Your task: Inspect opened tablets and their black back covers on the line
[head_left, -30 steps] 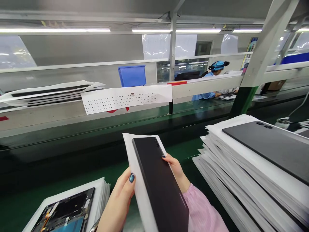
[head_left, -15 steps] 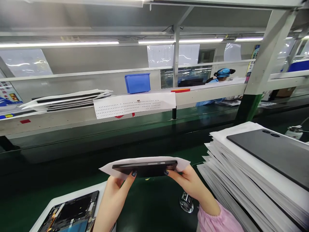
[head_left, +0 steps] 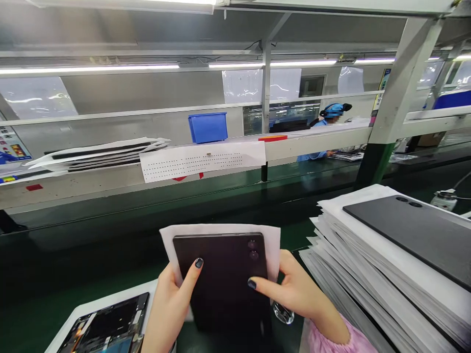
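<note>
Between my hands stands a dark tablet back cover (head_left: 228, 289), tilted so its outer face with two round camera spots shows. Behind it lies a white paper sheet (head_left: 221, 229) that sticks out at the top and sides. My left hand (head_left: 176, 294) grips the cover's left edge, its thumb on the dark face. At the opposite edge my right hand (head_left: 290, 287) grips likewise, thumb pressed on the face and fingers behind the sheet. An opened tablet (head_left: 110, 323) with bare inner parts lies at lower left. Partly hidden by my right hand is a small glass jar (head_left: 283, 314).
On my right rises a tall stack of white sheets (head_left: 360, 255), topped by a grey tablet cover (head_left: 412, 230). Ahead runs a shelf rail with a blue bin (head_left: 208, 128) and layered sheets (head_left: 110, 154). A person (head_left: 331, 115) in a blue cap works beyond.
The tablet cover and its sheet have tipped from nearly edge-on to showing the broad back face. Both hands have kept their grip and turned with it.
</note>
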`<state>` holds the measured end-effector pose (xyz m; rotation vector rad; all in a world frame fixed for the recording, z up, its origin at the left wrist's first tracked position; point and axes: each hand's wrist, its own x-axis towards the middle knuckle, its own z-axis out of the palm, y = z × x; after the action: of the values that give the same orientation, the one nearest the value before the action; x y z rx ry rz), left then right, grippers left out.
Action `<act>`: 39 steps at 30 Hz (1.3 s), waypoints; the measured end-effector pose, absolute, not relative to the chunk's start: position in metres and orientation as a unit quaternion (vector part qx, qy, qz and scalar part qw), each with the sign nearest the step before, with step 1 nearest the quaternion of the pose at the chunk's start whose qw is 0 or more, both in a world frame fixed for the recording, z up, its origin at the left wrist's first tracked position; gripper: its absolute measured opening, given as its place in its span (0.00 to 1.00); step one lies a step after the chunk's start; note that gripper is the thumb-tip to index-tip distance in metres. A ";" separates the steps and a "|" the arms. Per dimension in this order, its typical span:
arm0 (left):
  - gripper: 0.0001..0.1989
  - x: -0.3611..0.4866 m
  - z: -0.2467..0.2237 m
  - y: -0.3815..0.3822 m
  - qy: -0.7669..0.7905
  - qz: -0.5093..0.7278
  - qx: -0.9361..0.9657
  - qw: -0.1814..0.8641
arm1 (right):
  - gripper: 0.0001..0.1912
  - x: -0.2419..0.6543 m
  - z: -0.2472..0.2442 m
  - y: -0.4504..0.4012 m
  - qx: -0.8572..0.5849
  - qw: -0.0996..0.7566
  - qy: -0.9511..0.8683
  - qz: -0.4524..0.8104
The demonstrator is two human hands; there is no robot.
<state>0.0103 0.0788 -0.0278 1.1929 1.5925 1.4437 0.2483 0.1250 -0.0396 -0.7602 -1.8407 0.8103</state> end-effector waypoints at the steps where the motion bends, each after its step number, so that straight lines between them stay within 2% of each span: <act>1: 0.30 0.009 -0.028 0.078 0.600 0.553 0.443 0.371 | 0.12 0.250 -0.036 0.121 -0.295 0.455 -0.761 0.356; 4: 0.32 0.007 -0.029 0.075 0.574 0.547 0.415 0.446 | 0.11 0.254 -0.025 0.108 -0.212 0.419 -0.774 0.425; 7: 0.31 0.007 -0.030 0.072 0.553 0.522 0.428 0.488 | 0.13 0.254 -0.021 0.095 -0.164 0.429 -0.744 0.486; 14: 0.30 0.022 -0.022 0.066 0.548 0.542 0.385 0.508 | 0.12 0.276 -0.054 0.090 -0.159 0.405 -0.671 0.601; 18: 0.29 0.027 -0.018 0.063 0.548 0.552 0.370 0.507 | 0.22 0.274 -0.088 0.107 -0.169 0.387 -0.660 0.622; 21: 0.29 0.029 -0.016 0.061 0.547 0.556 0.363 0.510 | 0.30 0.251 -0.117 0.123 -0.180 0.337 -0.645 0.661; 25: 0.28 0.030 -0.014 0.059 0.548 0.556 0.361 0.510 | 0.32 0.243 -0.127 0.124 -0.172 0.307 -0.636 0.687; 28: 0.29 0.029 -0.015 0.059 0.548 0.558 0.361 0.508 | 0.29 0.261 -0.099 0.108 -0.167 0.356 -0.654 0.646; 31: 0.30 0.023 -0.018 0.062 0.553 0.545 0.358 0.518 | 0.16 0.270 -0.057 0.097 -0.224 0.426 -0.663 0.573; 34: 0.31 0.019 -0.021 0.067 0.569 0.536 0.348 0.516 | 0.17 0.261 -0.029 0.104 -0.302 0.488 -0.625 0.529; 37: 0.34 0.019 -0.025 0.071 0.573 0.543 0.353 0.502 | 0.19 0.248 -0.023 0.123 -0.326 0.521 -0.509 0.603; 39: 0.38 0.021 -0.027 0.075 0.548 0.538 0.343 0.541 | 0.19 0.245 -0.025 0.134 -0.334 0.534 -0.455 0.630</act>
<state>0.0208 0.0753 -0.0274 0.8142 1.3015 1.2778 0.2445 0.1338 -0.0253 -0.7959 -1.0837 1.5013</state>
